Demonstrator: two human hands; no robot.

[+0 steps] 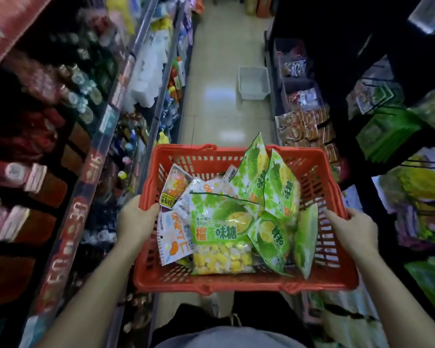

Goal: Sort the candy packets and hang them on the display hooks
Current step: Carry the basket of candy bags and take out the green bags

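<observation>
A red plastic basket (236,281) is held in front of me over the aisle floor. My left hand (136,218) grips its left rim. Its right rim is gripped by my right hand (353,228). Several green durian candy packets (224,222) lie and stand in the basket. White packets with orange print (175,233) lie at its left side. Display hooks with hanging green and yellow packets (387,131) stick out of the dark rack on the right.
Shelves of bottles and goods (68,101) line the left side of the narrow aisle. A pale plastic tub (253,82) sits on the tiled floor ahead, against the right shelving. Snack packets (307,126) fill the lower right shelves.
</observation>
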